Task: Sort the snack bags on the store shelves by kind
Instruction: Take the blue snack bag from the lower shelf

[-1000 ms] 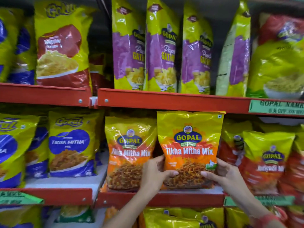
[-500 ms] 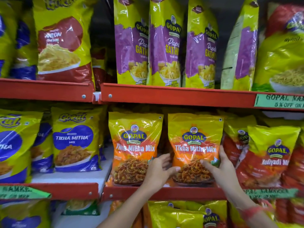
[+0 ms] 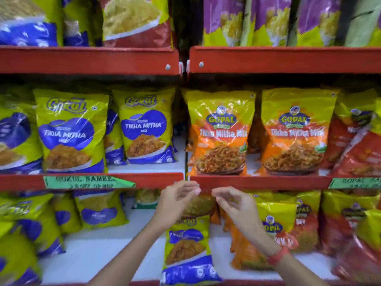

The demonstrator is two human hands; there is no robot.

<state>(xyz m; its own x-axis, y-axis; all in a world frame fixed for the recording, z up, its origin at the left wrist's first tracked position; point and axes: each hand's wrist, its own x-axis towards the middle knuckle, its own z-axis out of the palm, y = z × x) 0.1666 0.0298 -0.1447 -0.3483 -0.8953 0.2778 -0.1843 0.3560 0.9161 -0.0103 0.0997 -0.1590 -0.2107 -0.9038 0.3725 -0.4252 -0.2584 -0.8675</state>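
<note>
Shelves of snack bags are filling the view, three red-edged tiers seen from a person's own head height. On the middle shelf (image 3: 259, 182) the sorting is looking largely done: at the left, blue-and-yellow Gokul bags (image 3: 70, 133) are standing together in a row, and at the right two orange Gopal bags (image 3: 220, 133) are standing upright side by side, facing forward, with red bags (image 3: 358, 145) beginning just to their right. Both hands are hovering in front of the middle shelf's front lip, near the gap where the two shelf sections are meeting. The left hand (image 3: 177, 200) is showing a released grip, its fingers loosely curled and holding nothing; the right hand (image 3: 235, 203), with a red band at the wrist, is likewise empty, its grip released with fingers spread slightly. Neither hand is touching any bag. The lower shelf (image 3: 99, 256) is appearing to be where work is remaining: one blue Gokul bag (image 3: 186, 248) is standing near the front, to the right of the other blue bags and just beside a group of orange bags (image 3: 247, 256), so it is seeming out of place. Judging from this, that stray bag is probably needing to move left to join its kind. Blur is making the far-right bags and the top shelf hard to read.
</note>
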